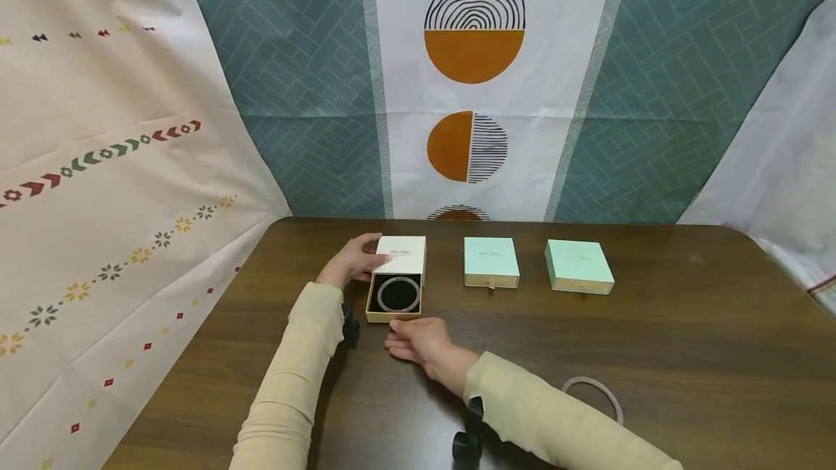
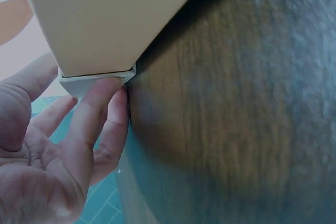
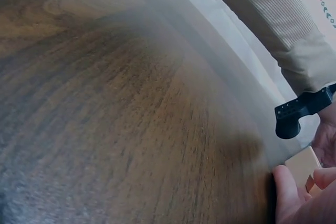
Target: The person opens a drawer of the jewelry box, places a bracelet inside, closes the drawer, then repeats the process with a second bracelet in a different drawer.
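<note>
A white sliding gift box (image 1: 401, 254) stands at the table's left with its drawer (image 1: 393, 317) pulled out toward me. On the drawer's black lining lies a grey bangle (image 1: 399, 294). My left hand (image 1: 355, 260) grips the white sleeve from the left side and back; the left wrist view shows its fingers (image 2: 86, 116) against the box end. At the drawer's front, my right hand (image 1: 421, 345) pinches the small pull tab (image 3: 310, 183), partly hidden by the fingertips. Another grey bangle (image 1: 597, 387) lies on the table beyond my right forearm, partly covered by the sleeve.
Two mint-green drawer boxes, one mid-table (image 1: 491, 261) and one farther right (image 1: 580, 265), stand shut in a row with the white one. The brown wooden table (image 1: 692, 325) ends at patterned cloths (image 1: 307, 93) hanging behind and beside it.
</note>
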`<action>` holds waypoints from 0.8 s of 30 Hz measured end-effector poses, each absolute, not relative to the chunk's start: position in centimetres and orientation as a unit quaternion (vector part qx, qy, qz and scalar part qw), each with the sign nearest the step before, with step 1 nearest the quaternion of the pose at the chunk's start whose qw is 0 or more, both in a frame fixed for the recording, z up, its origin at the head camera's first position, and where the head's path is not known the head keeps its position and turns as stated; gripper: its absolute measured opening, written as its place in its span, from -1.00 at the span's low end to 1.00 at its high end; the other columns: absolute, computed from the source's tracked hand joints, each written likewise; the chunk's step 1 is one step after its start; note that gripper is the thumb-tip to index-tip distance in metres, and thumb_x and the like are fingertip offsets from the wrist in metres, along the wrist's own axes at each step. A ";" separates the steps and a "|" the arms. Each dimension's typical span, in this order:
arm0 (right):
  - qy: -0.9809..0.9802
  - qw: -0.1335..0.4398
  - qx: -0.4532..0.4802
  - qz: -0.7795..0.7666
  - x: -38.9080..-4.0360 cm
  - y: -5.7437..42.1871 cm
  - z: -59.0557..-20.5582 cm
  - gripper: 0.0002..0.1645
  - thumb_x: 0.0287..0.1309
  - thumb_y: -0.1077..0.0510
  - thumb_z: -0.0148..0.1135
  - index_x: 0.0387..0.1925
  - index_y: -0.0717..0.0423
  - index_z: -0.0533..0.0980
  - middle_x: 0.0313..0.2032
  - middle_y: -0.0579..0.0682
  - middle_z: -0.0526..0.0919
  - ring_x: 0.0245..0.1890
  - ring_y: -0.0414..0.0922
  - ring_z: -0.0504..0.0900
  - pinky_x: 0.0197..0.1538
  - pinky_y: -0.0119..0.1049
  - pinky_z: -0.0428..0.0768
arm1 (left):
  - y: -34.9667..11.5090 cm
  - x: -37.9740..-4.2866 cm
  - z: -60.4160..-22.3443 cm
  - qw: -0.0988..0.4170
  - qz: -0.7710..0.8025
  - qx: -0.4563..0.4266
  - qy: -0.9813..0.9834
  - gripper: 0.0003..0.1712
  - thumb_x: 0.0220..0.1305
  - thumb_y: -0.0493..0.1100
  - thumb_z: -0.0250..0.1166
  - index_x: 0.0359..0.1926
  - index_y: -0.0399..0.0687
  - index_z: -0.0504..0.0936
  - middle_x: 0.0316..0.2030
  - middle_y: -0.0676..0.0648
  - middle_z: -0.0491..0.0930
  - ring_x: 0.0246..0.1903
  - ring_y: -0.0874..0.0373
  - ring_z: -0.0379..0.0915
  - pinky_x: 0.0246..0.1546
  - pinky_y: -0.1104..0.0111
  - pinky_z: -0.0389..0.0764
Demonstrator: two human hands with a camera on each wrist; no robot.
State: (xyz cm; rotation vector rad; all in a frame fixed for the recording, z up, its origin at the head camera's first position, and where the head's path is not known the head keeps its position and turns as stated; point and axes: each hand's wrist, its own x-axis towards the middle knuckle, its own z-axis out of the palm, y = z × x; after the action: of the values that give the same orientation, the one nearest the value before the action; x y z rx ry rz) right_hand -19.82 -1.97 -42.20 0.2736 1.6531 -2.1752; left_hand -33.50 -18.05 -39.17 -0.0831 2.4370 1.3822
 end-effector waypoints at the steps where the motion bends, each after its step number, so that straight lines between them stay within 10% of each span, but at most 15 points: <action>1: 0.589 0.198 0.100 -0.777 -19.9 -2.0 -42.2 -0.69 0.24 0.31 0.16 -0.10 0.55 0.48 -0.32 0.34 0.69 -0.41 -0.10 0.70 -0.22 -0.23 0.71 | -18.0 -33.5 -39.2 0.169 0.486 -0.030 0.857 -0.19 0.32 -0.16 0.23 0.48 0.04 0.05 0.26 -0.33 0.26 0.00 -0.15 0.51 -0.02 0.05 0.61; 24: 0.586 0.209 0.113 -0.774 -20.6 -2.2 -42.2 -0.75 0.27 0.37 0.09 -0.10 0.54 0.48 -0.36 0.27 0.69 -0.46 -0.13 0.70 -0.28 -0.28 0.71 | -18.3 -33.8 -39.2 0.179 0.494 -0.025 0.850 -0.18 0.32 -0.16 0.23 0.48 0.06 0.03 0.27 -0.34 0.24 -0.02 -0.13 0.52 0.00 0.04 0.60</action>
State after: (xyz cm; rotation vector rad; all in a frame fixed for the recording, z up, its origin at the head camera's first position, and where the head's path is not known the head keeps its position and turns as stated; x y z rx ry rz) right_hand -20.59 -2.24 -42.23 0.3156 1.6308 -2.1541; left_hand -33.77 -18.34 -39.24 -0.0708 2.4033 1.3972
